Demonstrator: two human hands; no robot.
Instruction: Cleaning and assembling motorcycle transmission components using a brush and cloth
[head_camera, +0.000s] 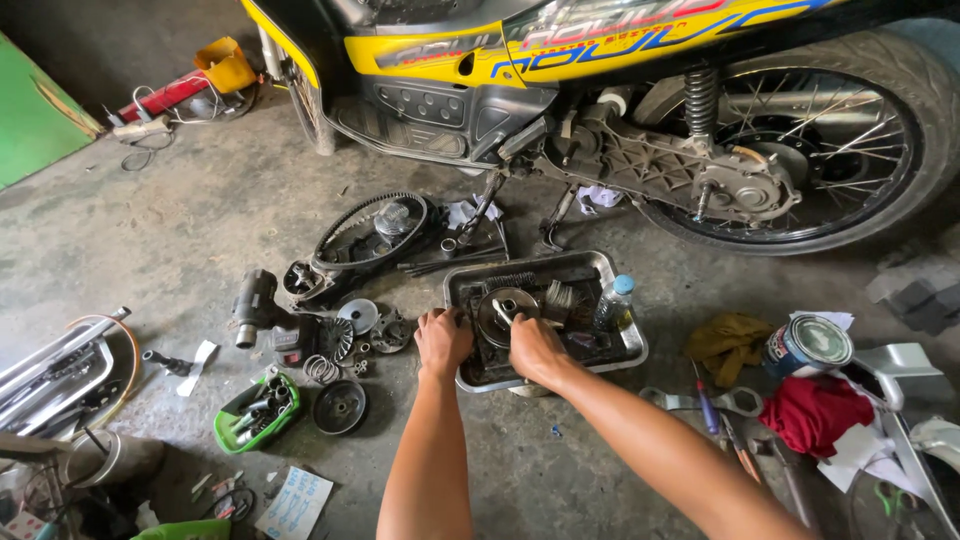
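Left grip (441, 340) on metal tray (628, 352) rim, right grip (533, 345) inside on round part (505, 312)

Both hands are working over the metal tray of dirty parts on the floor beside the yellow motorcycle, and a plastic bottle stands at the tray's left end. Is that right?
Not quite. The head view shows the plastic bottle at the right end of the metal tray, not the left. The rest holds: the left hand and right hand are over the tray on the floor beside the yellow motorcycle.
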